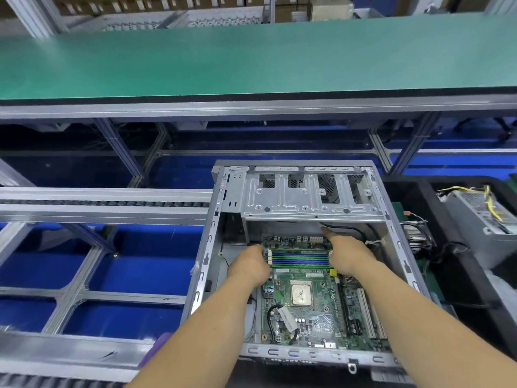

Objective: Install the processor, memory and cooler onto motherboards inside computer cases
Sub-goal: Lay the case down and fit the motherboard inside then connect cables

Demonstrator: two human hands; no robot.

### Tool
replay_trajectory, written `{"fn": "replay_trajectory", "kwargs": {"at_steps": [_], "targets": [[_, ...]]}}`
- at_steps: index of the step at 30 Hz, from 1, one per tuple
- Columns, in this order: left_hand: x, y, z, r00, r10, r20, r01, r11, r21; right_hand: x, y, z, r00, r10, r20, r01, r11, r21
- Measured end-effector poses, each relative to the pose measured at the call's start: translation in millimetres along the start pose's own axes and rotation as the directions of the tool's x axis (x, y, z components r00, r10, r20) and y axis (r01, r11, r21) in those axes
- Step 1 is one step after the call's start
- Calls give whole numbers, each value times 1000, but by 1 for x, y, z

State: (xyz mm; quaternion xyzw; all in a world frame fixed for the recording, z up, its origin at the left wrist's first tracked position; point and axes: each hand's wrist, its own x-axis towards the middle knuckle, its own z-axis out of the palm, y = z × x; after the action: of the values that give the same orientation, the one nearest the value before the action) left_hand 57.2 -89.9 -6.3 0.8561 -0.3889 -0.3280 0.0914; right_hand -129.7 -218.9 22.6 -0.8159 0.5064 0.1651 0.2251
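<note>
Both hands work at opposite ends of the memory slots (300, 258), likely so a module seats evenly or so both latches are worked at once. The left hand (249, 265) sits at the left ends, fingers curled downward; whether they pinch anything I cannot tell. The right hand (349, 254) presses at the right ends, its forefinger stretched past the slots towards a black cable (347, 228). Four slots show between the hands, alternating blue and green. Nearer the person than both hands, the processor (301, 294) already lies in its socket on the motherboard (321, 317), one chip, uncovered. The computer case (302, 191) lies open. No cooler is fitted.
</note>
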Motion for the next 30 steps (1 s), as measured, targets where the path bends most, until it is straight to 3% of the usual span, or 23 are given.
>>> {"fn": "replay_trajectory", "kwargs": {"at_steps": [4,7,9,12,13,18,20,24,28,30], "targets": [[-4,1,-4,999,-5,-53,5,1000,-5,-12,-10,-1,987,-122,-104,115,991,-68],[-6,4,-6,992,13,-125,-18,999,-34,-24,-29,-9,973,-232,20,232,972,-44],[-8,7,-7,989,33,-145,-37,999,-23,-35,-38,-13,970,-241,31,243,962,-122],[-11,11,-11,984,29,-173,-39,998,-52,-46,-40,-18,935,-262,-240,221,957,-186],[-13,12,-13,982,28,-186,-41,997,-65,-49,-39,-15,929,-253,-269,227,966,-124],[-25,10,-22,979,103,-174,-122,987,-103,-64,-24,14,961,-274,-31,275,945,178],[-30,10,-22,973,141,-181,-167,976,-137,-64,-21,17,958,-268,-105,287,908,305],[-39,26,-23,944,255,-208,-285,950,-131,-63,-24,12,969,-119,-218,215,841,496],[-52,56,-21,874,477,-88,-485,865,-127,-69,-32,10,942,-192,-277,330,689,646],[-55,70,-18,873,483,-62,-487,864,-128,-72,-30,7,933,-175,-314,346,679,648]]}}
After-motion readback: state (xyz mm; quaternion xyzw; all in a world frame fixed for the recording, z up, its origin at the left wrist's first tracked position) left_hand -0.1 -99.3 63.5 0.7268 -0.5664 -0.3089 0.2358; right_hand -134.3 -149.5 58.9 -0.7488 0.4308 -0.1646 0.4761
